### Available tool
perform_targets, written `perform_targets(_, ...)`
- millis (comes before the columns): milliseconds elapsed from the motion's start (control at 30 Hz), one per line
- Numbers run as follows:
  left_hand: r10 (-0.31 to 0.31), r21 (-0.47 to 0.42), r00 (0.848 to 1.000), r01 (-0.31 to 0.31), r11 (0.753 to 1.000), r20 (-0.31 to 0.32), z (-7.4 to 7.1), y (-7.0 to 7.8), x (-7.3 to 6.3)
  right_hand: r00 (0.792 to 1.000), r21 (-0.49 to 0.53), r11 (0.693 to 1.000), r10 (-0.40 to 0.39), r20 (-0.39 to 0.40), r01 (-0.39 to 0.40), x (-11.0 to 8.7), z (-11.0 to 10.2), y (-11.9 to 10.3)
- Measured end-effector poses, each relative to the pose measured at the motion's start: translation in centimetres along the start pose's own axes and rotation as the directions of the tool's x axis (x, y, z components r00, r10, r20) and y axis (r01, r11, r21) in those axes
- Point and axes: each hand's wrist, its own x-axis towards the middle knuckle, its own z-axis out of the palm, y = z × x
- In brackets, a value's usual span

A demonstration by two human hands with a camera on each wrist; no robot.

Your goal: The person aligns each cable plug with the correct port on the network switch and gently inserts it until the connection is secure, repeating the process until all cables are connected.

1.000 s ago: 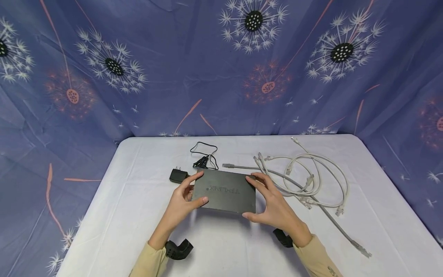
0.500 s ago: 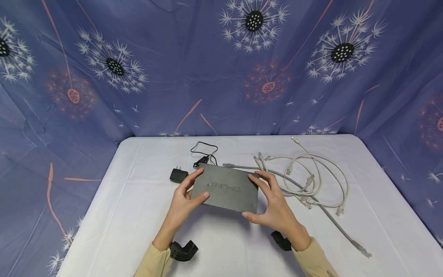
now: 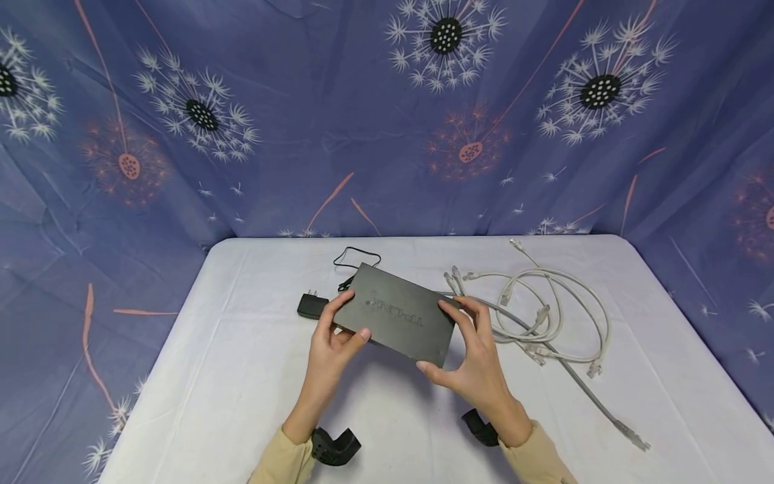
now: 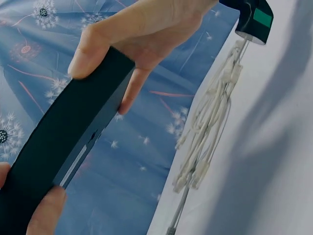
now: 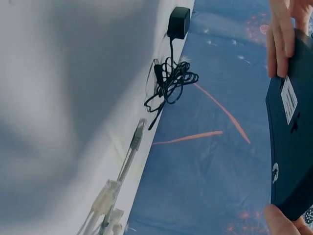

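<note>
A flat dark grey network switch (image 3: 400, 314) with TP-LINK lettering is held above the table, tilted, its far-left corner raised in the head view. My left hand (image 3: 326, 349) grips its left end, thumb on the near edge and fingers toward the far side. On the right end, my right hand (image 3: 480, 359) holds it between thumb and fingers. The underside of the switch (image 5: 296, 132) shows in the right wrist view with a white label (image 5: 289, 100). In the left wrist view, one narrow side of the switch (image 4: 68, 132) faces the camera.
A black power adapter (image 3: 312, 306) with a thin black cord (image 3: 357, 250) lies behind my left hand, its cord partly hidden by the switch. Several pale network cables (image 3: 598, 316) lie coiled at the right, with a thicker grey cable (image 3: 589, 393) across them. A white cloth (image 3: 199, 376) covers the table.
Both hands have lifted the switch and turned it clockwise in the head view, its left end rising and its right end dipping. Both wrists have drawn closer together. Cables and adapter stay put.
</note>
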Motion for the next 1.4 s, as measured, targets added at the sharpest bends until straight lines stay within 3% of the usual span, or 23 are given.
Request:
perform_targets(233, -0.003, -0.091, 1.0, 0.0, 0.996, -0.03, 0.6, -0.5, -0.3, 0.999, 0.011, 1.0, 0.026, -0.046, -0.026, -0.3, 0.6, -0.6)
perform_targets(500, 0.026, -0.037, 1.0, -0.025, 0.999, 0.012, 1.6, -0.9, -0.3, 0.988, -0.002, 1.0, 0.02, -0.152, -0.02, -0.1, 1.9, -1.4)
perform_targets(633, 0.028, -0.012, 0.999, -0.028, 1.0, 0.038, 2.2, -0.9, -0.2, 0.987, 0.005, 0.999, 0.033, -0.16, -0.032, 0.0, 2.5, -2.0)
perform_targets(800, 0.013, -0.016, 1.0, -0.012, 1.0, 0.008, 2.5, -0.8, -0.1, 0.986, 0.011, 1.0, 0.023, -0.166, -0.022, -0.1, 3.0, -2.4)
perform_targets(1000, 0.005, -0.036, 0.999, -0.007, 0.999, -0.043, 2.0, -0.7, 0.3, 0.99, 0.057, 0.998, 0.011, -0.137, -0.003, -0.5, 2.9, -2.7)
perform_targets(1167, 0.014, -0.049, 0.998, -0.016, 0.999, -0.055, 1.4, -0.6, 0.5, 0.992, 0.137, 0.988, 0.08, -0.097, -0.066, -1.0, 2.7, -3.2)
perform_targets(1267, 0.025, -0.023, 0.998, -0.026, 0.999, -0.065, 1.2, -0.6, 0.6, 0.991, 0.166, 0.982, 0.101, -0.089, -0.086, -1.1, 2.7, -3.6)
perform_targets(1400, 0.029, 0.02, 0.997, -0.027, 0.999, -0.075, 1.1, -0.6, 0.7, 0.993, 0.183, 0.982, 0.061, -0.1, -0.042, -1.2, 2.9, -4.1)
